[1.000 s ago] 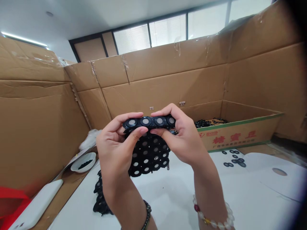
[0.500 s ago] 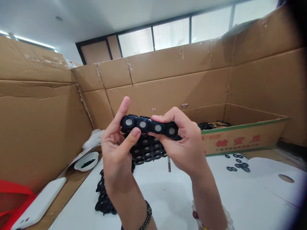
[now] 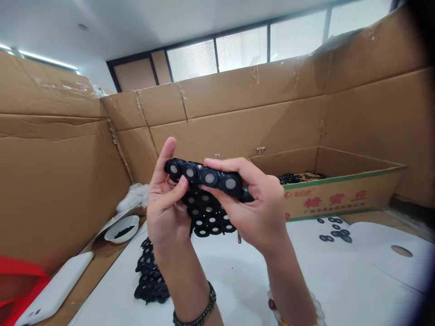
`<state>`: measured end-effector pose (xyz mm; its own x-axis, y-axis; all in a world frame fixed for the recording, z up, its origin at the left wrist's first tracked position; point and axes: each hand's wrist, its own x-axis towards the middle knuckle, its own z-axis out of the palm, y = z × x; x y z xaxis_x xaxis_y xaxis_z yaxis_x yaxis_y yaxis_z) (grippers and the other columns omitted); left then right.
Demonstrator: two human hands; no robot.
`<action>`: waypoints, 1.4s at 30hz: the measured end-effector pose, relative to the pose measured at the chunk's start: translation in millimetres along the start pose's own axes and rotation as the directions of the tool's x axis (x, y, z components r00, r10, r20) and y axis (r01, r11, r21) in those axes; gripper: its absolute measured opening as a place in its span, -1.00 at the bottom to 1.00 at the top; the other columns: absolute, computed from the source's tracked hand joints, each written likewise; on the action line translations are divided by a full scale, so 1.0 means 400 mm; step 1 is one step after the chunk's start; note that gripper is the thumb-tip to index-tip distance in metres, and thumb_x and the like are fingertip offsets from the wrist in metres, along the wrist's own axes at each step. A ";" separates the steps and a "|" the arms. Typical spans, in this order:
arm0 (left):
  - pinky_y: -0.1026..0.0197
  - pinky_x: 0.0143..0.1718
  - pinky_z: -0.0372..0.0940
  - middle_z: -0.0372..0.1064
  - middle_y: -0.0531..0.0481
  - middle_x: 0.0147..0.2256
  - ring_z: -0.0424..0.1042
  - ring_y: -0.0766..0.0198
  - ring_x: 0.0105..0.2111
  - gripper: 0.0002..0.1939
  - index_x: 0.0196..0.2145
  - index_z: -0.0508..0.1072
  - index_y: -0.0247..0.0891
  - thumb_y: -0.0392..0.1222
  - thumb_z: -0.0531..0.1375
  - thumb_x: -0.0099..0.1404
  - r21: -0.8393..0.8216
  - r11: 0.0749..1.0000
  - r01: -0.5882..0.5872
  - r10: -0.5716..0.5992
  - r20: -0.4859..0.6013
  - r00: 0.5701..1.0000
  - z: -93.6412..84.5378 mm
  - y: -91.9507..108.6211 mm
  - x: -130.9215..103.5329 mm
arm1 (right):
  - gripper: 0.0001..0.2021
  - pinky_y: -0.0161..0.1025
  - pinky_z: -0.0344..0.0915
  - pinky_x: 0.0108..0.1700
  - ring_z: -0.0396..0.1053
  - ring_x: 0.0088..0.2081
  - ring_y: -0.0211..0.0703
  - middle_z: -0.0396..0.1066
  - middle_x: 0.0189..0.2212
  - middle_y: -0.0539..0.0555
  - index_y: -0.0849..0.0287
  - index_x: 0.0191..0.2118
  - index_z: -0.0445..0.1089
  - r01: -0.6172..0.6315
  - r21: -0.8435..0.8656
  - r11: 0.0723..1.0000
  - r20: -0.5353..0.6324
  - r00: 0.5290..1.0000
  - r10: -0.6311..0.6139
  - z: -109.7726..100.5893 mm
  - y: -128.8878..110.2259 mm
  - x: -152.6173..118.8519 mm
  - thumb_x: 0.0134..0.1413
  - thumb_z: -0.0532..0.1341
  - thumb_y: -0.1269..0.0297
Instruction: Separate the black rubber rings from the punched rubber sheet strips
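Both hands are raised over the white table, gripping a black sheet of joined round pieces [image 3: 210, 177] with grey discs in their centres. Its top edge shows as a row of thick rings, tilted down to the right. My left hand [image 3: 166, 203] pinches the row's left end, thumb in front and index finger pointing up. My right hand [image 3: 260, 203] closes on the right end between thumb and index finger. The rest of the sheet hangs behind and below the hands. Near my left wrist lies a pile of similar black pieces [image 3: 149, 276].
Behind on the right stands an open cardboard box [image 3: 340, 194] with black pieces inside. Loose black rings [image 3: 340, 233] lie before it, beside a white sheet with a hole [image 3: 374, 244]. On the left are a white bowl [image 3: 134, 222] and a white phone-like object [image 3: 57, 290]. Cardboard walls [image 3: 217, 117] surround the table.
The right hand has moved left and the held row has shifted left, tilting down more at its right end and towards me. Both hands keep their hold.
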<state>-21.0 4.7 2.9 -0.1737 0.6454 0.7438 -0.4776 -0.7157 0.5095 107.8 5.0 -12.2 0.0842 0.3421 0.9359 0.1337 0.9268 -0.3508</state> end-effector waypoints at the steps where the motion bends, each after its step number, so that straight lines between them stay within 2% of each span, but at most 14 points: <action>1: 0.50 -0.29 0.39 0.56 0.17 -0.39 0.51 0.47 -0.42 -0.54 -0.10 0.61 -0.01 -0.40 0.41 0.05 0.014 1.000 -0.011 0.011 -0.012 1.000 0.002 -0.002 0.000 | -0.71 -0.41 0.45 -0.19 0.54 -0.16 -0.26 0.58 -0.14 -0.11 0.01 -0.04 0.46 -0.017 0.028 0.999 0.011 1.000 0.017 -0.001 0.005 0.003 0.10 0.32 0.39; 4: 0.50 -0.27 0.39 0.56 0.17 -0.35 0.51 0.47 -0.39 -0.56 -0.05 0.58 -0.02 -0.40 0.37 0.14 0.081 0.996 -0.034 0.038 -0.047 0.998 0.009 -0.008 -0.001 | -0.57 -0.35 0.48 -0.09 0.53 -0.12 -0.23 0.50 0.01 -0.06 -0.01 0.12 0.34 -0.086 0.135 0.987 0.052 0.995 0.080 -0.005 0.018 0.011 0.13 0.31 0.34; 7: 0.47 -0.23 0.41 0.56 0.17 -0.32 0.53 0.45 -0.35 -0.55 0.01 0.55 0.01 -0.37 0.35 0.19 0.132 0.990 -0.049 0.056 -0.046 0.997 0.015 -0.010 -0.004 | -0.56 -0.29 0.51 -0.06 0.55 -0.17 -0.23 0.52 -0.01 -0.02 -0.01 0.16 0.26 -0.152 0.256 0.955 0.081 0.988 0.135 -0.008 0.026 0.016 0.18 0.26 0.34; 10: 0.45 -0.18 0.41 0.56 0.16 -0.30 0.53 0.44 -0.33 -0.52 0.05 0.52 0.03 -0.34 0.36 0.20 0.169 0.985 -0.022 0.026 -0.019 0.999 0.021 -0.008 -0.009 | -0.69 -0.32 0.51 -0.08 0.56 -0.19 -0.25 0.56 -0.18 -0.07 0.01 0.01 0.33 -0.152 0.310 0.939 0.035 0.988 0.149 -0.013 0.029 0.019 0.17 0.26 0.39; 13: 0.49 -0.24 0.41 0.56 0.17 -0.34 0.52 0.46 -0.39 -0.50 0.07 0.51 0.05 -0.30 0.38 0.18 0.193 0.981 0.007 -0.009 0.010 1.000 0.029 -0.002 -0.016 | -0.79 -0.35 0.51 -0.11 0.55 -0.19 -0.27 0.55 -0.26 -0.09 0.04 -0.13 0.37 -0.126 0.320 0.939 -0.016 0.990 0.138 -0.024 0.028 0.020 0.12 0.28 0.43; 19: 0.51 -0.39 0.44 0.54 0.19 -0.40 0.46 0.44 -0.49 -0.43 0.10 0.47 0.07 -0.30 0.40 0.16 0.211 0.977 0.034 -0.030 -0.020 0.999 0.036 0.011 -0.022 | -0.82 -0.35 0.51 -0.22 0.56 -0.26 -0.28 0.53 -0.35 -0.11 0.04 -0.24 0.35 -0.108 0.356 0.928 -0.034 0.991 0.129 -0.024 0.023 0.021 0.08 0.24 0.49; 22: 0.51 -0.41 0.43 0.53 0.16 -0.39 0.46 0.43 -0.48 -0.47 0.05 0.52 -0.02 -0.28 0.42 0.11 0.157 0.986 0.050 -0.038 -0.077 0.996 0.035 0.011 -0.014 | -0.82 -0.31 0.45 -0.27 0.55 -0.26 -0.23 0.54 -0.34 -0.09 0.03 -0.25 0.34 -0.093 0.240 0.966 -0.028 0.994 0.103 -0.009 0.015 0.017 0.10 0.21 0.49; 25: 0.48 -0.39 0.44 0.54 0.12 -0.39 0.50 0.39 -0.45 -0.54 -0.08 0.58 -0.10 -0.29 0.45 0.03 0.073 0.996 0.059 -0.049 -0.133 0.990 0.030 0.011 -0.006 | -0.76 -0.29 0.32 -0.38 0.50 -0.39 -0.23 0.53 -0.40 -0.08 0.05 -0.25 0.35 0.014 0.025 1.000 -0.029 0.999 -0.013 -0.003 0.005 0.008 0.02 0.15 0.56; 28: 0.41 -0.43 0.45 0.53 0.10 -0.39 0.50 0.33 -0.45 -0.58 -0.16 0.60 -0.07 -0.29 0.46 -0.03 0.066 0.995 0.079 -0.067 -0.165 0.984 0.020 0.012 -0.001 | -0.70 -0.33 0.23 -0.45 0.40 -0.48 -0.29 0.49 -0.43 -0.09 0.06 -0.23 0.36 0.084 -0.022 0.996 0.072 0.994 -0.082 -0.016 0.006 0.002 -0.03 0.11 0.60; 31: 0.39 -0.49 0.43 0.51 0.11 -0.45 0.46 0.34 -0.51 -0.56 -0.18 0.61 -0.09 -0.29 0.48 -0.08 0.087 0.995 0.052 -0.038 -0.156 0.987 0.008 0.010 0.003 | -0.71 -0.35 0.26 -0.43 0.39 -0.48 -0.31 0.50 -0.41 -0.11 0.06 -0.23 0.36 -0.006 0.050 0.999 0.208 0.978 -0.005 -0.035 0.014 0.005 0.00 0.12 0.59; 34: 0.48 -0.54 0.36 0.51 0.12 -0.48 0.40 0.44 -0.60 -0.56 -0.17 0.61 -0.14 -0.30 0.47 -0.06 0.071 0.997 0.039 -0.032 -0.105 0.994 0.003 0.001 0.010 | -0.80 -0.36 0.32 -0.41 0.43 -0.45 -0.32 0.51 -0.41 -0.13 0.06 -0.24 0.34 -0.156 0.164 0.974 0.273 0.956 0.107 -0.047 0.017 0.011 0.05 0.23 0.51; 37: 0.54 -0.52 0.35 0.52 0.13 -0.43 0.40 0.51 -0.60 -0.59 -0.14 0.60 -0.13 -0.31 0.46 0.01 0.049 0.998 0.044 -0.040 -0.087 0.995 0.004 -0.013 0.017 | -0.66 -0.40 0.40 -0.40 0.49 -0.41 -0.29 0.52 -0.43 -0.14 0.05 -0.21 0.33 -0.270 0.276 0.922 0.283 0.940 0.191 -0.050 0.014 0.018 -0.10 0.43 0.37; 39: 0.51 -0.45 0.40 0.52 0.13 -0.42 0.45 0.47 -0.55 -0.57 -0.10 0.58 -0.12 -0.29 0.45 0.03 0.053 0.998 0.026 -0.022 -0.084 0.996 0.005 -0.025 0.020 | -0.61 -0.41 0.44 -0.39 0.51 -0.40 -0.28 0.54 -0.43 -0.14 0.06 -0.21 0.33 -0.305 0.331 0.893 0.264 0.938 0.223 -0.048 0.015 0.020 -0.16 0.48 0.32; 42: 0.49 -0.42 0.41 0.51 0.13 -0.40 0.48 0.45 -0.50 -0.52 -0.01 0.52 -0.09 -0.27 0.43 0.10 0.083 0.996 0.021 -0.015 -0.078 0.997 0.007 -0.040 0.019 | -0.73 -0.42 0.46 -0.39 0.54 -0.38 -0.30 0.58 -0.39 -0.09 0.06 -0.18 0.35 -0.299 0.371 0.879 0.210 0.949 0.234 -0.044 0.024 0.020 0.02 0.39 0.32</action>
<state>-12.2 20.3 1.7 -0.2335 0.6747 0.7002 -0.4084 -0.7216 0.5591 127.0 14.1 -8.6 -0.0965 0.5744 0.8128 -0.2741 0.7698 -0.5765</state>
